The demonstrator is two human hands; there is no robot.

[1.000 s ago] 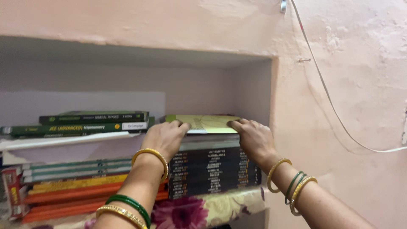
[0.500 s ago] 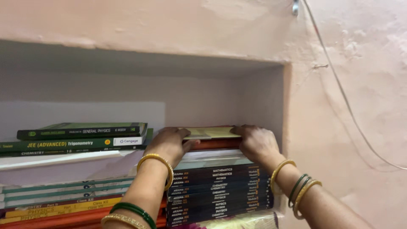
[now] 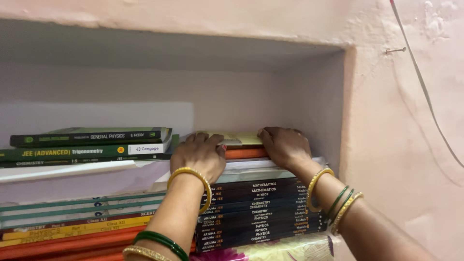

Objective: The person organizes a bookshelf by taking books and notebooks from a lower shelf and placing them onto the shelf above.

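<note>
Atop the dark book stack (image 3: 258,212), a thin, flat yellow-green book (image 3: 241,139).

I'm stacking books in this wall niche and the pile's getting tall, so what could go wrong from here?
1. The right-hand stack is tall, and both hands, left hand and right hand, press on its top yellow-green book; a hard push might slide the upper books.
2. The dark green books on the left sit on a white sheet that juts out and may sag or tip.
</note>
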